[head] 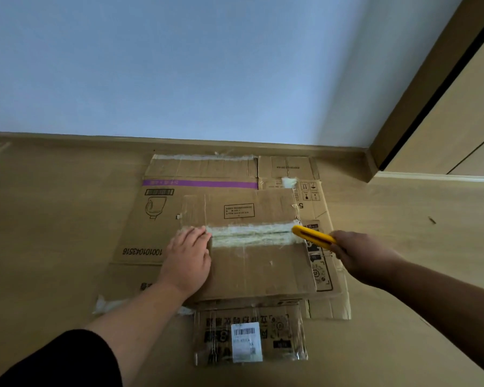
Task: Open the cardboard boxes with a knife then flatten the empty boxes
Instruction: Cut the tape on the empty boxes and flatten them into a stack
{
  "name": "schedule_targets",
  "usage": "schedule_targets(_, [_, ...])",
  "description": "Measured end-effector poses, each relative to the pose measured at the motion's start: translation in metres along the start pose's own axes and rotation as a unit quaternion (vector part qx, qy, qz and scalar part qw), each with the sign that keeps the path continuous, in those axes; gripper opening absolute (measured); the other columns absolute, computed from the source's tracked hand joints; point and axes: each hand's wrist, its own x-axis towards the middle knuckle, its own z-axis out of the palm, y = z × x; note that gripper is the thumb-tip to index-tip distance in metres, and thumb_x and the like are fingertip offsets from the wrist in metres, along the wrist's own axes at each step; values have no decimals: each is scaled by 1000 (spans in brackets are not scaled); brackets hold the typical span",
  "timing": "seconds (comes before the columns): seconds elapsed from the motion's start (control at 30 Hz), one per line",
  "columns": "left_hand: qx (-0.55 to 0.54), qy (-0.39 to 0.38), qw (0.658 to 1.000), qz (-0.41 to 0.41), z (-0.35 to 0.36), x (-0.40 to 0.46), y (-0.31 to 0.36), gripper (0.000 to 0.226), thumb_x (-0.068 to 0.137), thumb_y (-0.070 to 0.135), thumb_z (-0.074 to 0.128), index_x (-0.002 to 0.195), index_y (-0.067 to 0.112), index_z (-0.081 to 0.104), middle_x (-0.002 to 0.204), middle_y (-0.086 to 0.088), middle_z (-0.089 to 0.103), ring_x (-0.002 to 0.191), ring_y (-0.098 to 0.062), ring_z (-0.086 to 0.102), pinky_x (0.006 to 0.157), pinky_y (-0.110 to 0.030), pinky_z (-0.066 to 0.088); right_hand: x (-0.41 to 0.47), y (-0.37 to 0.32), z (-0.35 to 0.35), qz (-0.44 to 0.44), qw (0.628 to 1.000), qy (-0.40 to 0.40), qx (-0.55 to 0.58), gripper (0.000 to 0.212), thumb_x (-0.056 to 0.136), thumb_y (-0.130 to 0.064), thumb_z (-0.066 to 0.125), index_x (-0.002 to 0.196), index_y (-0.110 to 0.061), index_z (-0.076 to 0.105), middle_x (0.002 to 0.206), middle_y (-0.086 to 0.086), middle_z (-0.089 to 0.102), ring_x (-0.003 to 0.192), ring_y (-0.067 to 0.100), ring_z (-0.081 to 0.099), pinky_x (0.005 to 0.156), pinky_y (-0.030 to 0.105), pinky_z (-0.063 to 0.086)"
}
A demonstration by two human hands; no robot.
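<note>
A closed cardboard box (pixel 252 272) lies on the floor in front of me, its top seam covered by a strip of whitish tape (pixel 252 235). My left hand (pixel 187 261) rests flat on the box's left end, fingers spread over the tape's left end. My right hand (pixel 361 252) grips a yellow utility knife (pixel 313 236), whose tip sits at the right end of the tape seam. A dark line runs along the middle of the tape.
Under the box lie flattened cardboard sheets (pixel 151 219), one with a purple stripe and printed numbers. A smaller taped box with a white label (pixel 246 340) sits nearer to me. A wall with a skirting board is behind, a wooden door frame (pixel 430 93) at right.
</note>
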Motion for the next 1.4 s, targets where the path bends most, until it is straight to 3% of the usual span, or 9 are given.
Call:
schedule_targets(0.17, [24, -2, 998, 61, 5, 4, 10, 57, 93, 40, 28, 136, 17, 57, 138, 1, 55, 132, -22, 45, 113, -45, 36, 3, 10, 7, -6, 997, -12, 71, 39, 102, -25, 46, 140, -31, 40, 96, -8, 60, 82, 9, 58, 73, 27, 51])
schedule_targets(0.3, [34, 44, 995, 87, 4, 12, 25, 48, 91, 39, 35, 118, 18, 68, 111, 2, 62, 104, -22, 56, 91, -42, 50, 23, 11, 3, 72, 979, 64, 178, 22, 102, -26, 46, 124, -26, 48, 92, -2, 63, 80, 15, 62, 66, 30, 53])
schedule_targets(0.43, [28, 57, 995, 77, 5, 22, 38, 37, 91, 41, 32, 100, 23, 64, 100, 5, 57, 94, -19, 52, 85, -39, 49, 54, 41, 21, 273, 926, 173, 197, 26, 103, -31, 42, 111, -11, 57, 93, 11, 64, 76, 26, 58, 62, 32, 45])
schedule_targets(0.53, [27, 60, 996, 66, 10, 27, 41, 34, 92, 43, 32, 93, 23, 59, 97, 3, 55, 92, -20, 51, 83, -39, 44, 53, 78, 76, 400, 888, 136, 181, 36, 101, -31, 41, 119, -6, 59, 113, 25, 59, 104, 42, 56, 87, 42, 47])
schedule_targets(0.6, [41, 54, 996, 64, 13, 31, 41, 36, 91, 45, 32, 92, 21, 59, 95, 1, 55, 90, -22, 51, 81, -40, 43, 37, 93, 118, 448, 873, 93, 167, 35, 99, -33, 43, 118, -9, 60, 113, 24, 58, 107, 44, 56, 91, 44, 47])
schedule_targets(0.97, [54, 102, 987, 111, 27, 31, 38, 37, 89, 42, 39, 84, 12, 60, 85, -8, 56, 79, -31, 52, 70, -42, 42, -6, 123, 211, 509, 830, -42, 224, 34, 100, -31, 53, 109, -1, 65, 84, 14, 62, 91, 36, 65, 72, 33, 47])
schedule_targets(1.13, [56, 112, 986, 113, 31, 30, 39, 37, 89, 42, 41, 82, 10, 57, 83, -9, 54, 79, -31, 50, 70, -42, 40, -6, 126, 223, 555, 791, -70, 249, 36, 100, -34, 56, 84, -1, 55, 70, 13, 55, 60, 28, 55, 58, 35, 52])
schedule_targets(1.23, [52, 118, 985, 113, 31, 30, 40, 36, 88, 43, 42, 82, 10, 57, 82, -9, 53, 79, -31, 50, 70, -42, 40, -3, 128, 223, 553, 799, -81, 222, 38, 99, -38, 56, 96, -1, 61, 80, 14, 58, 79, 33, 61, 65, 30, 44])
schedule_targets(1.4, [50, 118, 985, 113, 33, 31, 39, 38, 88, 44, 41, 81, 10, 58, 82, -9, 54, 79, -31, 50, 71, -43, 40, 6, 127, 205, 579, 799, -38, 156, 55, 90, -50, 54, 119, -5, 60, 115, 21, 60, 104, 39, 59, 90, 42, 51])
